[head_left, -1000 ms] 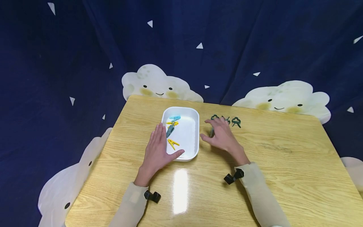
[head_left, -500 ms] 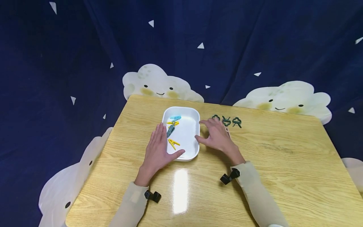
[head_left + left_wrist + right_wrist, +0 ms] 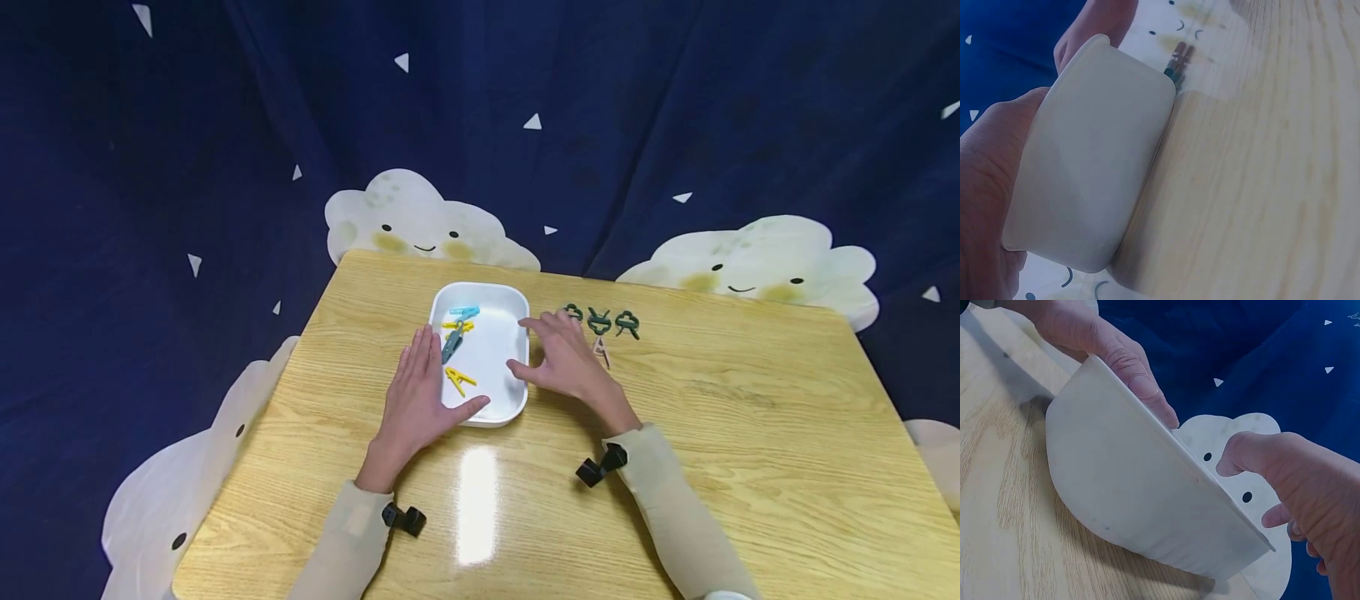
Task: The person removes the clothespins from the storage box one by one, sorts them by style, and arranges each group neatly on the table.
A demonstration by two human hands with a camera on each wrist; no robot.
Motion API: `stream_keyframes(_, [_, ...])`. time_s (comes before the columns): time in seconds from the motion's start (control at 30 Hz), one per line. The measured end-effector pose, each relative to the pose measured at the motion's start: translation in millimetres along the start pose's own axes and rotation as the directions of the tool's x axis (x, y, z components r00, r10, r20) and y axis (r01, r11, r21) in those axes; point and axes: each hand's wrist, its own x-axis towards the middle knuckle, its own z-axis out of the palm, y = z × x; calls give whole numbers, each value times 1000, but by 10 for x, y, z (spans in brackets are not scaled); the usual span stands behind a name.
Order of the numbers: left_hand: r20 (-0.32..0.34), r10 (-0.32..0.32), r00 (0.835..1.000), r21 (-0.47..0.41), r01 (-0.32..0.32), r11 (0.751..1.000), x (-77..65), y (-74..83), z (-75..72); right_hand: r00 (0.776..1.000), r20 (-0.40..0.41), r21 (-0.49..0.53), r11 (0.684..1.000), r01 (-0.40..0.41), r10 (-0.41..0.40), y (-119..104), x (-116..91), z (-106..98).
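Note:
A white tray (image 3: 495, 367) stands on the table, holding a light blue clothespin (image 3: 465, 311), a grey-green clothespin (image 3: 453, 342) and yellow clothespins (image 3: 460, 381) along its left side. My left hand (image 3: 420, 396) rests on the tray's left rim, fingers straight, thumb reaching over the front corner. Over the right rim hovers my right hand (image 3: 566, 358), thumb and forefinger spread apart. I see nothing between those two fingertips; a small greyish bit (image 3: 1295, 531) shows by its other fingers in the right wrist view, kind unclear. The outside tray wall (image 3: 1091, 150) fills the left wrist view.
Right of the tray lie three dark green clips (image 3: 599, 322) in a row, the leftmost partly behind my right hand. A pinkish clip (image 3: 601, 352) lies in front of them. The wooden table (image 3: 750, 467) ends at a dark blue curtain (image 3: 585, 125).
My right hand has moved left from beside the clips to over the tray's right rim, uncovering the pinkish clip. My left hand and the tray have stayed in place.

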Motion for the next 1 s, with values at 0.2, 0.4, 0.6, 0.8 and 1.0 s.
stream_keyframes(0.2, [11, -5, 1000, 3, 5, 1000, -6, -2, -9, 1000, 1, -1, 1000, 15, -15, -44, 41, 17])
stream_keyframes(0.4, [9, -7, 1000, 18, 7, 1000, -9, -5, -13, 999, 4, 17, 999, 33, -33, -78, 84, 42])
stream_keyframes(0.6, [1, 1, 1000, 21, -1, 1000, -6, -6, -17, 998, 9, 42, 998, 56, -57, -108, 142, 77])
stream_keyframes(0.8, [-5, 9, 1000, 20, -9, 1000, -7, -2, -15, 997, 6, 28, 996, 83, -83, -141, 204, 128])
stream_keyframes(1.0, [1, 6, 1000, 9, -6, 1000, -11, -1, -13, 996, 40, 16, 997, 82, -82, -190, 266, 168])
